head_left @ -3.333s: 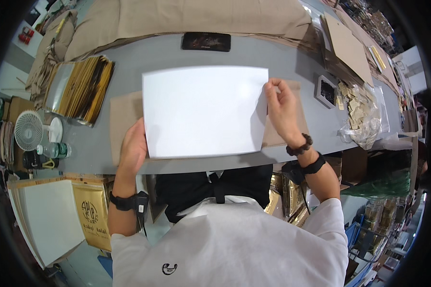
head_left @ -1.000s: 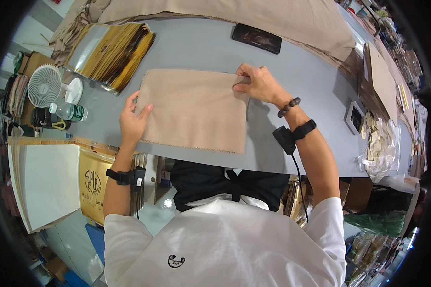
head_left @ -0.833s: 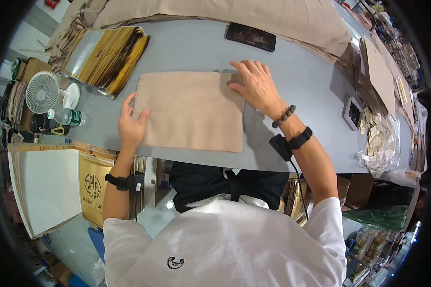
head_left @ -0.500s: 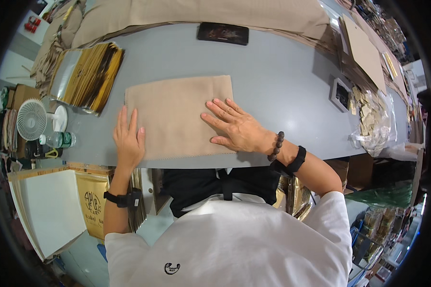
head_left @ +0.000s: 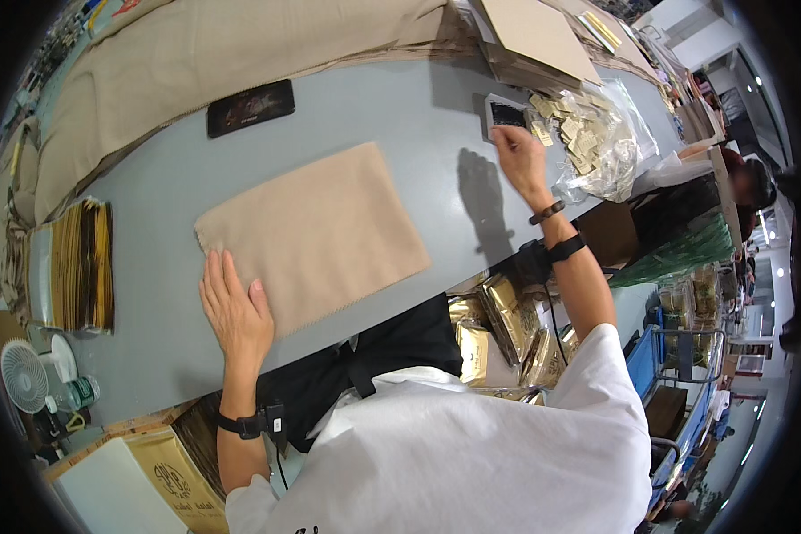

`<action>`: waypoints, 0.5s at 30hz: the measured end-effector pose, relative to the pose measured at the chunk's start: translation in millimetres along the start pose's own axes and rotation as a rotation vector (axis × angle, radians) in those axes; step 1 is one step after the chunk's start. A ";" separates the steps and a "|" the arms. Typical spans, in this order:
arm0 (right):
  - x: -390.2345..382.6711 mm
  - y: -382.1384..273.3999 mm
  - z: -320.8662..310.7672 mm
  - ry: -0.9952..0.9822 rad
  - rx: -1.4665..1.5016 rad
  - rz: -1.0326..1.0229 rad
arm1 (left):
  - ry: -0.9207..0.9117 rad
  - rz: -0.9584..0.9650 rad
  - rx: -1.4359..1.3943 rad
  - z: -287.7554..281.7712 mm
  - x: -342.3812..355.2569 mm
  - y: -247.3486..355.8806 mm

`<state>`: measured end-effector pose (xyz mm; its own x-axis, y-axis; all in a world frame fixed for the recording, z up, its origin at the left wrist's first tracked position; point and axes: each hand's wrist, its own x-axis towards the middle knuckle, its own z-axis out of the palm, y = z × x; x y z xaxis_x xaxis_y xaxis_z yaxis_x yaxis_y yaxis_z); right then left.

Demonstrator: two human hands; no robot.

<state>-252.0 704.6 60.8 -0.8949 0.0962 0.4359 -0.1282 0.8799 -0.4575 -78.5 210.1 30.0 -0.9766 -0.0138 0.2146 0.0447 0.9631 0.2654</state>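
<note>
A folded beige cloth lies flat on the grey table, its stitched edges showing. My left hand rests on the cloth's lower left corner, fingers stretched out flat. Off to the right, my right hand is raised over the table, its shadow falling beside it. Its fingers are bent together at the near edge of a small grey tray with a dark inside. Whether anything is between those fingertips is hidden. Small beige tags lie heaped on a clear plastic bag beside that hand.
A dark phone lies beyond the cloth. Long beige fabric covers the far side. Cardboard sheets are stacked at the far right. Packed sleeves, a white fan and a bottle stand left. Gold packets sit below the table edge.
My right hand has left the cloth and reached right to the small tray, its fingers drawn together. My left hand stays on the cloth's left side. The view has turned to the right.
</note>
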 end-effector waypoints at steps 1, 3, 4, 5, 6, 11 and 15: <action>9.8 22.9 -9.8 0.046 -0.045 0.062 | 0.015 0.000 0.000 0.9 0.0 1.1; 27.3 67.9 -27.5 0.069 -0.192 0.159 | 0.021 -0.006 -0.022 1.7 -0.4 0.5; 34.3 88.3 -34.2 0.050 -0.258 0.206 | 0.038 -0.004 -0.032 2.1 -0.4 -0.2; 39.1 105.7 -38.3 0.042 -0.314 0.217 | 0.038 0.004 -0.032 2.2 -0.5 -1.2; 41.9 120.2 -39.1 0.032 -0.273 0.278 | 0.046 0.009 -0.035 2.4 -0.6 -1.8; 30.8 152.6 -30.6 -0.093 -0.407 0.284 | 0.047 -0.010 -0.056 1.1 -1.8 -3.4; 34.2 153.4 -31.2 -0.192 -0.599 0.163 | 0.058 -0.021 -0.096 0.3 -2.6 -2.0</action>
<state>-289.0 857.4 29.8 -0.9505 0.2140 0.2255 0.2263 0.9736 0.0300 -76.1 208.2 28.7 -0.9638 -0.0521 0.2616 0.0470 0.9323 0.3587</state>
